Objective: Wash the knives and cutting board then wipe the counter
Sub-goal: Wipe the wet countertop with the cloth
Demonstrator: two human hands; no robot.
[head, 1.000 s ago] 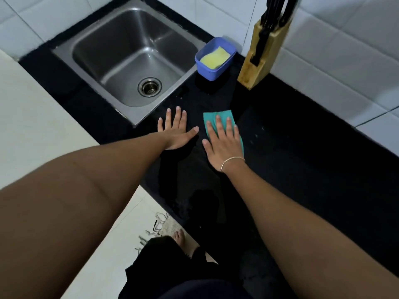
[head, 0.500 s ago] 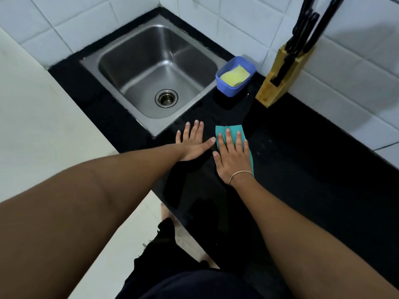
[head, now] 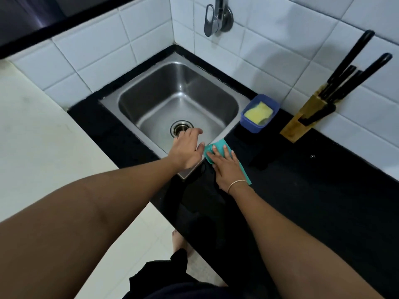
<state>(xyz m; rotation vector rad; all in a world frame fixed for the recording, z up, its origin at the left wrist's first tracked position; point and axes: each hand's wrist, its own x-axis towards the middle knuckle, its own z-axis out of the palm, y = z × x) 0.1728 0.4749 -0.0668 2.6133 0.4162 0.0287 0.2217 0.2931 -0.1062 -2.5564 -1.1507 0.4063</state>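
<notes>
Sink (head: pixel 224 130): I see a steel basin set in the black surface (head: pixel 313 190), its drain left of the hands.
Left hand (head: pixel 186 151): I see it over the sink's near corner, fingers loosely curled and gripping nothing, thumb touching the cloth edge.
Cloth (head: pixel 218 145): teal, flat on the surface at the sink's rim.
Right hand (head: pixel 225 167): I see it pressed palm-down on the cloth, fingers spread flat, bangle at the wrist.
Tub (head: pixel 250 124): blue, holding a yellow sponge (head: pixel 258 112), just right of the sink.
Knife block (head: pixel 302 124): wooden, against the wall tiles, black-handled knives (head: pixel 354 72) seated in it.
</notes>
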